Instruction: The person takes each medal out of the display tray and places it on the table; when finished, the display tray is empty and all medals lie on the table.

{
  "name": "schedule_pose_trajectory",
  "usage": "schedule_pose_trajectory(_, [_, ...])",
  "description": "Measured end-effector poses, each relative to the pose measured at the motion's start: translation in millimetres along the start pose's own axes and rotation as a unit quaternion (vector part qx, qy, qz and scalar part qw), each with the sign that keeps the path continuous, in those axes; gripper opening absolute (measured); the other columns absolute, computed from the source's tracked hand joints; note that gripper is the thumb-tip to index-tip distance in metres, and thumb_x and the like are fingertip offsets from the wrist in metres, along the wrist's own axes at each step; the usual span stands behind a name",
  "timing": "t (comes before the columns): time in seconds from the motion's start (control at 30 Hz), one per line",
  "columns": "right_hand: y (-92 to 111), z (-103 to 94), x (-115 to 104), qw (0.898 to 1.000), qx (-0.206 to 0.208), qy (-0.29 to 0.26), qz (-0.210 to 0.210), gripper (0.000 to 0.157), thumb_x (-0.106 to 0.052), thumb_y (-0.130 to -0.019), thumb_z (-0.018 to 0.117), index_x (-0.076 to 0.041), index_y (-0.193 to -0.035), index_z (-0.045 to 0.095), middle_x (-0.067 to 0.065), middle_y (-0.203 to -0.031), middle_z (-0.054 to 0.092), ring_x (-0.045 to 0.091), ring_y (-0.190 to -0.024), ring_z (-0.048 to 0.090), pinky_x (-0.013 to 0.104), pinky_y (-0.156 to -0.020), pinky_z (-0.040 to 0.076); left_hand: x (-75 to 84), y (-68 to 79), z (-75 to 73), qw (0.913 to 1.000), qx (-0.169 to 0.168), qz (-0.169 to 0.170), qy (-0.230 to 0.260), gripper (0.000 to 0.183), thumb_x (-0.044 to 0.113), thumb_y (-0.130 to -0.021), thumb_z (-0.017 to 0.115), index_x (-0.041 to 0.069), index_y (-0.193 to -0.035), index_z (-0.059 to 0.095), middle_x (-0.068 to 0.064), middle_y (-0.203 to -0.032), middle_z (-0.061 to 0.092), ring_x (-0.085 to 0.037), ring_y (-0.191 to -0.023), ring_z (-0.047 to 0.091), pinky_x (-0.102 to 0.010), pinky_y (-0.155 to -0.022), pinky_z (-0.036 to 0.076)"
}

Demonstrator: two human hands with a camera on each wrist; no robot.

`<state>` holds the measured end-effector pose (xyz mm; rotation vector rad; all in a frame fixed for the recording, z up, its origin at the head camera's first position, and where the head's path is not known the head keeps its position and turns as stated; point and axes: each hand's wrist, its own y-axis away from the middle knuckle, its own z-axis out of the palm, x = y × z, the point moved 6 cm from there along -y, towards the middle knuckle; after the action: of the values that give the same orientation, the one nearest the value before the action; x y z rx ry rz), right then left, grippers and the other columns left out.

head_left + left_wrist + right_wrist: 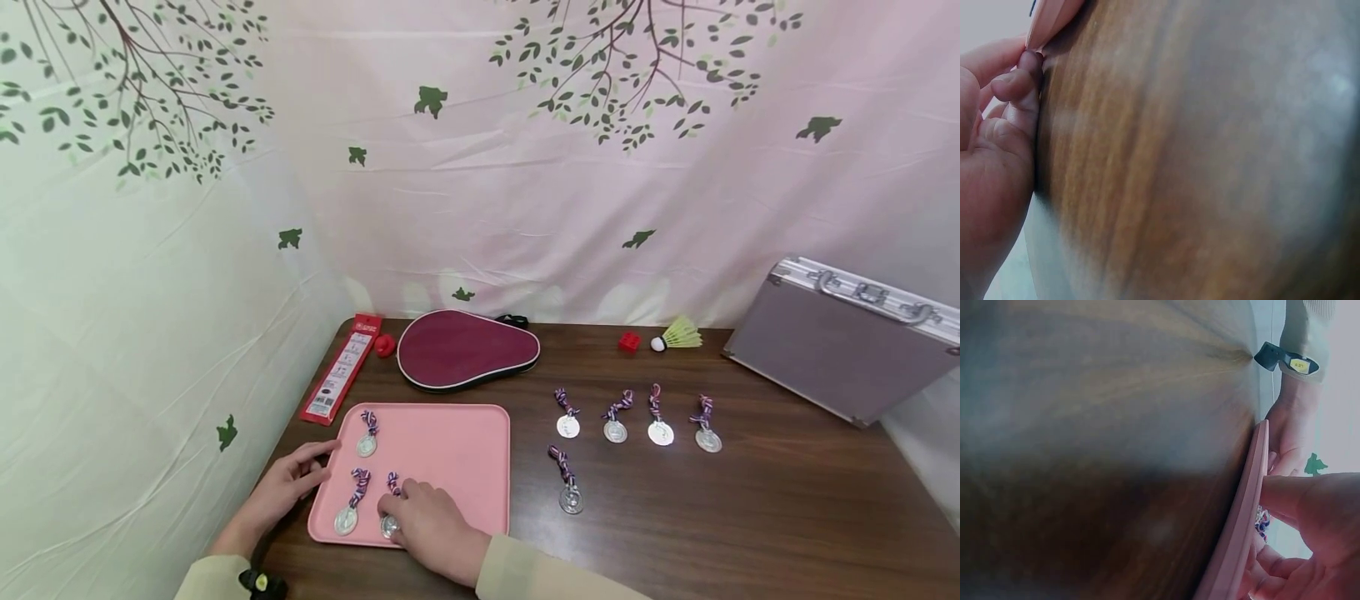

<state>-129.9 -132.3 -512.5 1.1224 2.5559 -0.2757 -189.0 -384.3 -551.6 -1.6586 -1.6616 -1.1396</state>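
On a pink tray (450,467) lie three silver medals with knotted striped ribbons: an upper medal (367,444), a lower-left medal (346,521) and a lower-middle medal (389,526). My right hand (435,525) is over that lower-middle medal, thumb and fingers curled at it and hiding part of the disc and ribbon. In the right wrist view its striped ribbon (1262,522) shows between thumb and fingers. At the tray's left rim, my left hand (288,482) touches the edge with its fingertips. The left wrist view shows the left hand (1000,125) beside the tray corner (1054,22).
Several more medals (615,431) lie right of the tray on the brown table (712,517). Behind are a red packet (341,371), a small red toy (385,345), a maroon paddle case (465,350), a red block (629,342) and a shuttlecock (678,334). A grey case (832,342) stands far right.
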Motion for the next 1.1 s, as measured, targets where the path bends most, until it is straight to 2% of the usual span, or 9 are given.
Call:
schedule_pose_trajectory(0.13, [0,-1.3,-1,1.0,0.007,-0.023,-0.003,0.029,-0.032,-0.08,0.076,-0.035,-0.105,0.062,-0.009,-0.087,0.05,0.003,-0.072,0.046,0.023,-0.059,0.039,-0.4,0.8,0.1,1.0,0.0,-0.006,0.002,0.043,0.026,-0.089,0.067,0.03,-0.131,0.057,-0.006,-0.114,0.054,-0.025,-0.084,0.05,-0.028,-0.061,0.043])
schedule_pose_trajectory(0.33, [2,-6.8,-1,0.997,0.022,-0.071,-0.018,0.026,-0.021,-0.077,0.08,-0.027,-0.098,0.067,-0.011,-0.086,0.054,-0.001,-0.073,0.047,0.018,-0.065,0.041,0.3,2.4,0.0,0.9999,0.003,-0.009,0.003,0.043,0.026,-0.089,0.067,0.029,-0.131,0.057,-0.006,-0.115,0.054,-0.025,-0.084,0.05,-0.028,-0.061,0.043])
schedule_pose_trajectory(0.43, [3,-8.6,1,0.995,0.021,-0.097,-0.025,0.026,-0.016,-0.076,0.079,-0.023,-0.1,0.07,-0.011,-0.088,0.055,-0.003,-0.073,0.047,0.017,-0.066,0.04,0.9,3.4,0.2,0.9999,0.003,-0.011,0.004,0.043,0.025,-0.089,0.067,0.029,-0.13,0.057,-0.006,-0.115,0.054,-0.025,-0.084,0.05,-0.028,-0.061,0.043])
schedule_pose_trajectory(0.57, [2,-9.3,8,0.988,0.001,-0.152,-0.024,0.033,-0.012,-0.075,0.078,-0.021,-0.106,0.072,-0.012,-0.084,0.056,-0.003,-0.071,0.046,0.015,-0.064,0.039,1.5,3.6,0.3,0.9999,0.002,-0.011,0.008,0.042,0.026,-0.089,0.067,0.028,-0.13,0.058,-0.006,-0.115,0.054,-0.025,-0.084,0.05,-0.028,-0.061,0.043])
schedule_pose_trajectory(0.7, [5,-10.5,19,0.97,-0.015,-0.241,-0.03,0.037,-0.01,-0.076,0.078,-0.018,-0.112,0.072,-0.012,-0.076,0.055,-0.003,-0.066,0.048,0.014,-0.06,0.041,1.9,2.4,0.4,0.9999,-0.001,0.0,0.013,0.043,0.025,-0.089,0.067,0.026,-0.131,0.058,-0.006,-0.116,0.054,-0.024,-0.083,0.05,-0.028,-0.06,0.043])
schedule_pose_trajectory(0.83, [15,-15.6,33,0.94,-0.011,-0.335,-0.063,0.037,-0.008,-0.077,0.077,-0.014,-0.113,0.07,-0.007,-0.079,0.058,-0.001,-0.07,0.054,0.014,-0.062,0.045,2.4,1.3,0.6,0.9998,0.0,0.014,0.012,0.042,0.023,-0.089,0.068,0.025,-0.13,0.058,-0.007,-0.115,0.055,-0.022,-0.081,0.051,-0.028,-0.06,0.043])
schedule_pose_trajectory(0.97, [32,-28.3,49,0.923,0.006,-0.373,-0.097,0.038,-0.006,-0.076,0.078,-0.011,-0.113,0.069,-0.001,-0.086,0.062,0.007,-0.072,0.06,0.018,-0.064,0.049,2.1,1.3,0.9,0.9998,0.0,0.018,0.005,0.042,0.025,-0.089,0.067,0.026,-0.13,0.058,-0.005,-0.116,0.054,-0.022,-0.081,0.051,-0.028,-0.06,0.043])
schedule_pose_trajectory(1.1, [53,-46.0,72,0.91,0.023,-0.4,-0.105,0.038,-0.005,-0.076,0.079,-0.009,-0.112,0.069,0.005,-0.09,0.064,0.021,-0.072,0.061,0.022,-0.063,0.05,1.2,1.5,0.4,0.9999,0.002,0.014,0.003,0.042,0.028,-0.089,0.067,0.027,-0.13,0.058,-0.004,-0.118,0.054,-0.023,-0.082,0.05,-0.028,-0.06,0.043])
